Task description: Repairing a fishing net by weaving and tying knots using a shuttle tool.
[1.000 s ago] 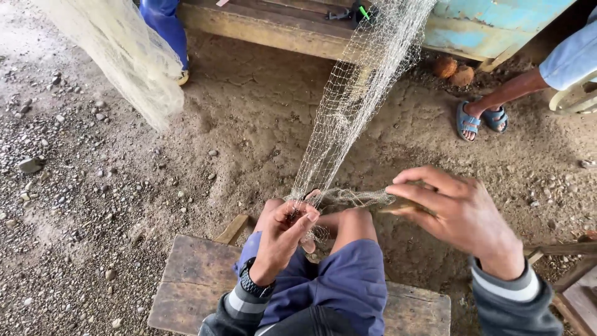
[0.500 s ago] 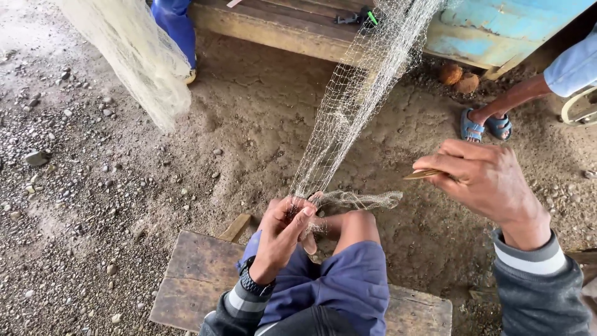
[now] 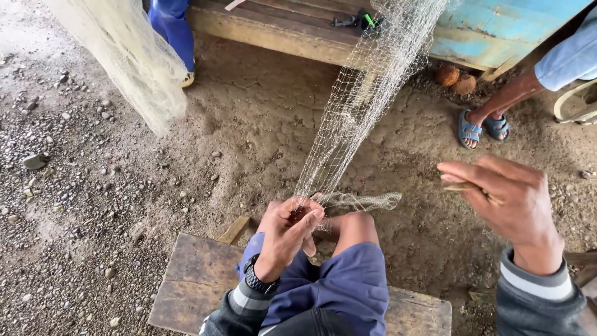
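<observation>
Our fingers [image 3: 309, 216] on the left hand [image 3: 285, 236] pinch the lower end of the pale, fine-meshed fishing net [image 3: 367, 106], closed tight around a gathered bit of its mesh just above our bare knee [image 3: 354, 225]. Starting at the far left, a second bunch of pale netting [image 3: 134, 62] hangs down over the gravelly dirt ground [image 3: 93, 186], and behind it stands a leg in bright blue trousers [image 3: 173, 28] belonging to another person. Below, we sit on a weathered wooden plank surface [image 3: 193, 280], our blue shorts [image 3: 348, 280] spread across it and a dark wristwatch [image 3: 258, 283] on the left wrist. From our left fingers the net rises taut and widening toward the upper right, up to a long wooden bench [image 3: 280, 28] and a faded turquoise painted board [image 3: 497, 31]; a short loose tail of mesh trails to the right over the knee. Two brown coconut husks [image 3: 456, 79] lie under the board, near another person's foot in blue sandals [image 3: 479, 129]. At the right, our right hand [image 3: 507, 199] is raised well apart from the net, its fingers curled narrowly around a slim tan netting needle [image 3: 461, 186], and a grey striped sleeve cuff [image 3: 538, 283] covers the wrist.
</observation>
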